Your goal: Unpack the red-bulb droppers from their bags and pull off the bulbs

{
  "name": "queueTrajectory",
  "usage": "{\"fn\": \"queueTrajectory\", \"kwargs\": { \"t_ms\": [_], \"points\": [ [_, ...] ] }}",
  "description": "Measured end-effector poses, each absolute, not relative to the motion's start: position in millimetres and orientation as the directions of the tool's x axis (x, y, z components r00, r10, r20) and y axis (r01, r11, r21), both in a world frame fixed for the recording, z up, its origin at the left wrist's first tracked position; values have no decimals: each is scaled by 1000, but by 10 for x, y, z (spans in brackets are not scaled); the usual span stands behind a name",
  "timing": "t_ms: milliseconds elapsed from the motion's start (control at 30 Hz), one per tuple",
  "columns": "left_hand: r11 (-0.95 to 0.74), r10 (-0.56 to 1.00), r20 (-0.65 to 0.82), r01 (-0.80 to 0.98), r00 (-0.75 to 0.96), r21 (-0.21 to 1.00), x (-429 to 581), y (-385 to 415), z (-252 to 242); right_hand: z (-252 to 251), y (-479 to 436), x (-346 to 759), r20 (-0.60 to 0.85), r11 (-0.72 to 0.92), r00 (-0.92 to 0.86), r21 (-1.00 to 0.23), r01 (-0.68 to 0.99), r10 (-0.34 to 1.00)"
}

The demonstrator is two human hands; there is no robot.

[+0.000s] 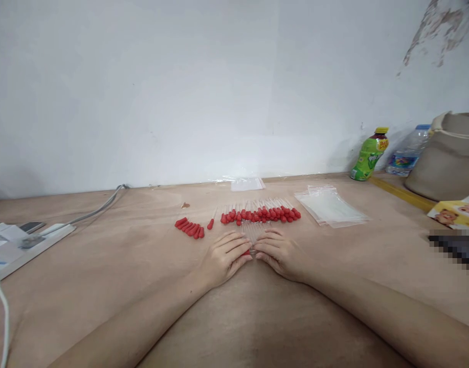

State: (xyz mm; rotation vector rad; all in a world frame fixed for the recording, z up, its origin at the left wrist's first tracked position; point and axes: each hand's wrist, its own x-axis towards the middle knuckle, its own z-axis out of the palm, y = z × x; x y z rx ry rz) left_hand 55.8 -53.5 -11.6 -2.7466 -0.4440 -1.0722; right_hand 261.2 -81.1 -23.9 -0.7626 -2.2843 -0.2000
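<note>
Near the middle of the table my left hand [227, 258] pinches a red rubber bulb [247, 252], mostly covered by its fingers. My right hand [279, 253] is closed close beside it, its fingertips on a thin clear tube [253, 251] that meets the bulb. Just beyond both hands lie several bare clear tubes [253, 231], partly hidden by my fingers. Behind them stretches a row of droppers [261, 214] with red bulbs and clear stems pointing at the wall. One single dropper [210, 223] rests left of that row. Loose red bulbs [190, 228] form a slanted line farther left.
Clear plastic bags [334, 206] lie right of the droppers; a white packet [247, 184] is by the wall. At right stand a green bottle [370, 156], a water bottle [408, 151] and a grey bucket [445, 158]. A power strip [35, 250] with cables occupies the left.
</note>
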Motion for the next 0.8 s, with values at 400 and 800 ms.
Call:
{"fn": "queueTrajectory", "kwargs": {
  "t_ms": [400,800],
  "points": [
    [-942,207,624,326,753,-81,559,-586,-115,-238,-887,2586,693,851,-604,-27,524,394],
    [-945,297,568,321,767,61,562,-656,-26,-221,-919,2601,689,836,-627,56,546,364]
  ]
}}
